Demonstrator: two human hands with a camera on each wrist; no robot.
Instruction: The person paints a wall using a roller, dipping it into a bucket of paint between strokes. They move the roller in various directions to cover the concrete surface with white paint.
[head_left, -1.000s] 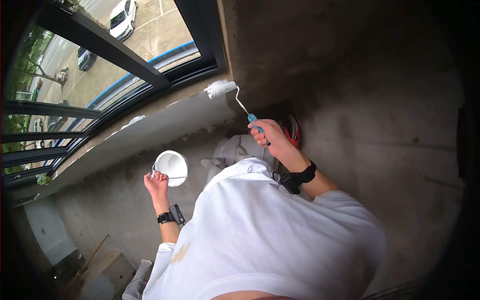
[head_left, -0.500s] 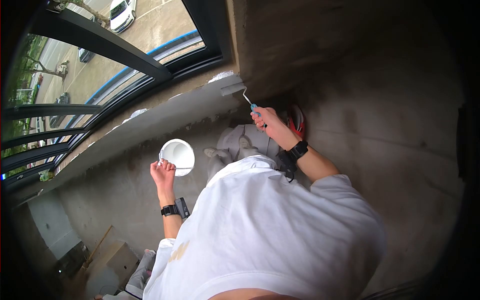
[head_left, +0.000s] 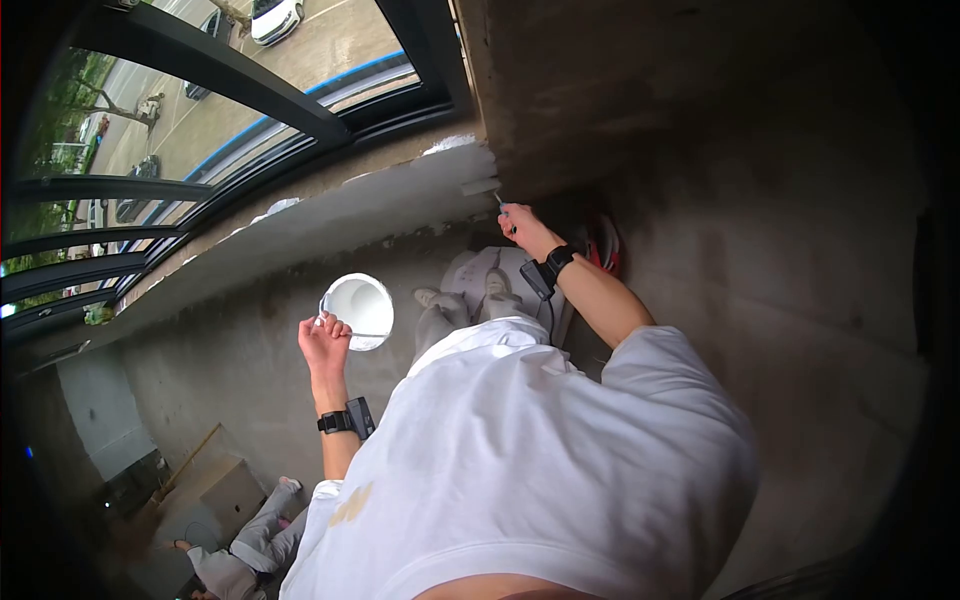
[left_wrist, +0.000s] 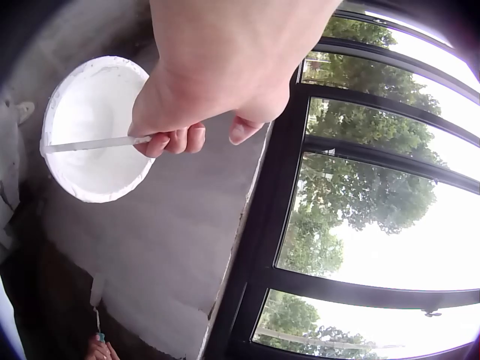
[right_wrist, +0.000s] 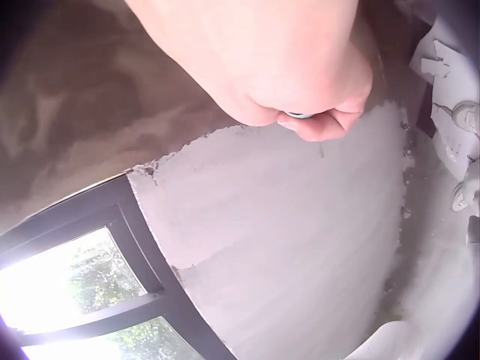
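In the head view my left hand (head_left: pixel 325 345) grips the handle of a white bucket (head_left: pixel 389 300), fingers curled round it. The left wrist view shows the handle (left_wrist: pixel 97 143) crossing the bucket's mouth, and the inside is coated white. My right hand (head_left: pixel 531 234) grips a small paint roller (head_left: pixel 481 187) that lies against the low wall under the window, near the corner. From the left wrist, the roller's white sleeve (left_wrist: pixel 97 288) shows at the painted patch's edge. In the right wrist view the hand hides the roller except for a bit of blue handle (right_wrist: pixel 300 115).
A dark-framed window (head_left: pixel 330 120) runs above the pale-coated wall (head_left: pixel 370 195); thick white paint (head_left: pixel 448 144) marks its ledge. A bare brown wall (head_left: pixel 600 110) meets it at the corner. My feet (head_left: pixel 496 283) stand on a pale surface. Another person (head_left: pixel 262 540) is at lower left.
The roller has moved from the ledge's edge down onto the wall and toward the corner, my right arm reaching further out. The bucket shifted slightly right, still held. More of the other person shows.
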